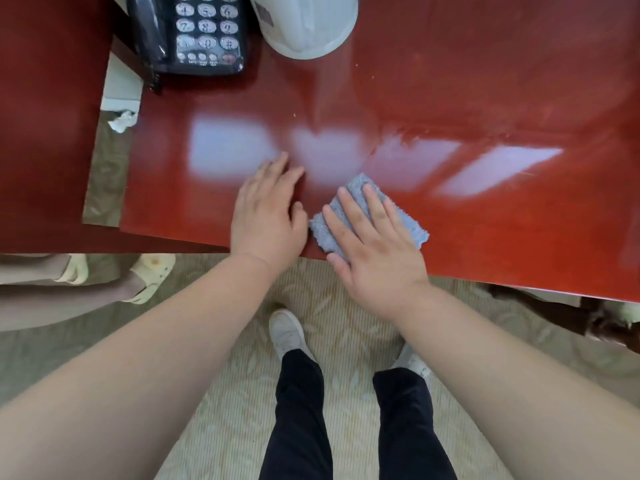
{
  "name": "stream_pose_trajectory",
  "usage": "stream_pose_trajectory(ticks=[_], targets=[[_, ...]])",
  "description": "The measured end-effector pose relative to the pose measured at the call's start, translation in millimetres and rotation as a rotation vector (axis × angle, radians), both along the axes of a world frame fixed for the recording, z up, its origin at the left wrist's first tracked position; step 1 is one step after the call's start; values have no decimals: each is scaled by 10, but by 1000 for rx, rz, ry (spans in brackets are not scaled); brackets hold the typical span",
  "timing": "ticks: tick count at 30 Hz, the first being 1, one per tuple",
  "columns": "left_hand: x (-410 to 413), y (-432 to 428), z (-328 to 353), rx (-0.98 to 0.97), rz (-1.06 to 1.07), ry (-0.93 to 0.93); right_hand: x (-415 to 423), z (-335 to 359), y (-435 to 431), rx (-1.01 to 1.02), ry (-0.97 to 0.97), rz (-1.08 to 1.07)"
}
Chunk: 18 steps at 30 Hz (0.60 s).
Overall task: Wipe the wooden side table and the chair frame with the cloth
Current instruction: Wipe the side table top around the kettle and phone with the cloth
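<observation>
Hidden: the right hand is covering the middle of the cloth, so only its far corner and two fraying sides are showing; the phone and the white kettle are getting cut off at the top edge.
Hard to make out: pale window glare is washing over the surface just beyond both sets of fingertips, and the chair frame is not something I can pick out here.
Right grip: lying flat and spread wide, palm pressing down on the grey cloth, nothing pinched.
Left grip: the left hand is resting open and flat on the bare wood, just beside the cloth, thumb nearly touching its near corner.
Cloth: sitting under the right palm, right at the near edge of the surface.
Long axis: running diagonally, from beside the left thumb out past the right little finger.
Edges: the near edge is passing under both wrists; the left edge lies well out from the left grip.
Open room: a broad bare stretch is lying ahead of and to the right of the right grip.
</observation>
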<state>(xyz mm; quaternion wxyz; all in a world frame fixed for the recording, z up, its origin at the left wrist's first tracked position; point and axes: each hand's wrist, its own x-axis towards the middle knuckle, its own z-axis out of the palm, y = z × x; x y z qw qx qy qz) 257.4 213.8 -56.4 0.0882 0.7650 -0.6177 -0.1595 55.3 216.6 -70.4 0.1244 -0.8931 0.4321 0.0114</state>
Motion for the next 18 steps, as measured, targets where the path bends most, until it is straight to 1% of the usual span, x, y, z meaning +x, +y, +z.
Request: stream_pose_trajectory(ticks=[2, 3, 6, 9, 10, 11, 12, 15, 16, 18], targets=[[279, 70, -3, 7, 42, -79, -120, -19, -98, -9, 32, -11], [415, 78, -3, 18, 71, -90, -188, -19, -165, -7, 48, -62], [741, 35, -16, 20, 105, -104, -267, -2, -342, 4, 72, -295], [855, 21, -59, 22, 77, -150, -19, 12, -404, 28, 102, -507], [856, 30, -78, 19, 74, -168, 123, 17, -378, 29, 105, -536], [856, 38, -90, 13, 76, -183, 276, 19, -321, 24, 94, -508], [852, 39, -100, 6, 80, -193, 433, 14, -229, 13, 70, -416], [862, 23, -104, -4, 66, -203, 790, -19, 80, -4, -28, 26], [870, 20, -107, -1, 60, -210, 828, -29, 117, -4, -50, 124], [882, 19, -115, 6, 55, -220, 784, -55, 53, -10, -74, 202]])
